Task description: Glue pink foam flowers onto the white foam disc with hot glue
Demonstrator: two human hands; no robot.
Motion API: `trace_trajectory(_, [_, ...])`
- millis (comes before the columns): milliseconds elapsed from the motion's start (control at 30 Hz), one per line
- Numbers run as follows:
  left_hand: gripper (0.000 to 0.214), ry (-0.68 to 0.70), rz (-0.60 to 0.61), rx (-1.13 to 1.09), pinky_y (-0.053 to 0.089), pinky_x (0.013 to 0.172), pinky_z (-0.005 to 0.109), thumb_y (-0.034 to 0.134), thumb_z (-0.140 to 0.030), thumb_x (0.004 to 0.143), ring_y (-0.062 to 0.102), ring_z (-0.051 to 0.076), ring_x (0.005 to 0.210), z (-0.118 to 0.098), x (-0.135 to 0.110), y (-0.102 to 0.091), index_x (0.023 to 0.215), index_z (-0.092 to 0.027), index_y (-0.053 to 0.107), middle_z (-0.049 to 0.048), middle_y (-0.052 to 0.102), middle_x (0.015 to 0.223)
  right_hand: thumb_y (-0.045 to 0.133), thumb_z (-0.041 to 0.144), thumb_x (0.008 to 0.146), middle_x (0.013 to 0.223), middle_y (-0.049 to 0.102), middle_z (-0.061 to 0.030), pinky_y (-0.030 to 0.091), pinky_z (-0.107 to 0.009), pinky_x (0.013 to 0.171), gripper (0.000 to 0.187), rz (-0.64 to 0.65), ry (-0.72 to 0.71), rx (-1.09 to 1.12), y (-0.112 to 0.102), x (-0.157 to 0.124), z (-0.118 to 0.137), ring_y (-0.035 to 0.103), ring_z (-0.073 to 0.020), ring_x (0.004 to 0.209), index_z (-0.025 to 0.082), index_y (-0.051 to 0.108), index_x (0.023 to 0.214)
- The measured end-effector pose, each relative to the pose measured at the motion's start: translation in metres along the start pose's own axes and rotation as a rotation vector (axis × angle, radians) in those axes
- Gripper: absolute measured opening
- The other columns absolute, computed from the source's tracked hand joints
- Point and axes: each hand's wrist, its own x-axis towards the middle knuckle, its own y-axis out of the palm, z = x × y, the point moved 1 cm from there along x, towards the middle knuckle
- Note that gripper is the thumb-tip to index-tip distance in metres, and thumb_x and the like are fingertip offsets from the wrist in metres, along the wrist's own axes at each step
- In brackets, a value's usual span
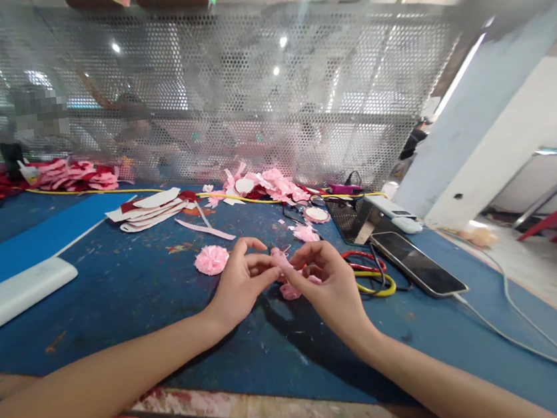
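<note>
A: ok so what were the hands up to?

B: both were on the same thing, a gathered pink ribbon (280, 257). The left hand (245, 273) had it pinched between thumb and fingertips, and the right hand (329, 277) was pinching it from the other side. It sat right between the two, just above the blue surface (131, 286).

A: anything lying near the left one?

B: yeah, a ruffled pink rosette (212, 260) just beside it, on its left. Past that hand there was a pale pink strip (205, 229), and farther off, a stack of white cutouts (150, 210).

A: and by the right?

B: a phone (420, 263) with a cable plugged in, off to its right. Between them were a red loop (382, 262) and a yellow loop (391, 288), couldn't tell what they belonged to. Well beyond both hands was a heap of pink scraps (276, 184).
</note>
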Motion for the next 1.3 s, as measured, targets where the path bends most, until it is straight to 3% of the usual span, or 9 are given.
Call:
trace_trajectory(167, [0.037, 0.0, 0.008, 0.001, 0.042, 0.059, 0.021, 0.068, -0.024, 0.07, 0.063, 0.013, 0.065, 0.001, 0.0, 0.0, 0.089, -0.021, 0.036, -0.001, 0.067, 0.074, 0.068, 0.034, 0.069, 0.071, 0.053, 0.0021, 0.043, -0.019, 0.043, 0.023, -0.015, 0.015, 0.036, -0.001, 0.001, 0.006, 0.048, -0.009, 0.056, 0.021, 0.05, 0.075])
trace_trajectory(367, [0.038, 0.014, -0.031, 0.017, 0.042, 0.057, 0.019, 0.067, -0.022, 0.071, 0.061, 0.011, 0.064, 0.001, 0.001, -0.001, 0.09, -0.021, 0.035, -0.0013, 0.065, 0.074, 0.056, 0.038, 0.079, 0.068, 0.051, 0.0011, 0.043, -0.02, 0.05, 0.019, -0.049, -0.029, 0.089, -0.009, 0.004, 0.006, 0.048, -0.01, 0.06, 0.02, 0.052, 0.073])
trace_trajectory(600, [0.044, 0.01, -0.163, -0.079, 0.045, 0.057, 0.021, 0.07, -0.024, 0.068, 0.059, 0.009, 0.058, -0.004, 0.0, 0.003, 0.094, -0.021, 0.034, -0.0039, 0.061, 0.075, 0.069, 0.042, 0.067, 0.068, 0.055, 0.0023, 0.046, -0.024, 0.048, 0.031, 0.137, 0.12, 0.125, 0.001, 0.0, 0.002, 0.053, -0.0109, 0.054, 0.019, 0.053, 0.082])
trace_trajectory(833, [0.045, -0.044, -0.139, -0.186, 0.043, 0.057, 0.018, 0.072, -0.021, 0.066, 0.057, 0.008, 0.064, -0.002, -0.003, 0.005, 0.096, -0.021, 0.038, -0.0038, 0.064, 0.075, 0.069, 0.039, 0.069, 0.062, 0.055, 0.0019, 0.046, -0.025, 0.049, 0.026, 0.13, 0.081, 0.092, 0.004, -0.001, -0.004, 0.054, -0.012, 0.052, 0.018, 0.056, 0.077])
trace_trajectory(1000, [0.042, -0.086, -0.112, -0.219, 0.04, 0.055, 0.016, 0.071, -0.02, 0.068, 0.055, 0.006, 0.061, -0.002, -0.003, 0.005, 0.097, -0.02, 0.041, -0.0035, 0.065, 0.074, 0.067, 0.036, 0.072, 0.07, 0.055, 0.0007, 0.046, -0.023, 0.047, 0.02, 0.114, 0.008, 0.139, 0.001, -0.002, 0.001, 0.053, -0.01, 0.053, 0.018, 0.058, 0.071])
trace_trajectory(1300, [0.042, -0.045, -0.101, -0.17, 0.039, 0.052, 0.017, 0.071, -0.02, 0.067, 0.053, 0.007, 0.059, -0.002, -0.002, 0.004, 0.096, -0.019, 0.04, -0.0042, 0.063, 0.071, 0.065, 0.033, 0.074, 0.066, 0.052, 0.0026, 0.043, -0.021, 0.047, 0.018, 0.118, -0.01, 0.121, 0.0, -0.002, 0.003, 0.049, -0.008, 0.051, 0.018, 0.057, 0.069])
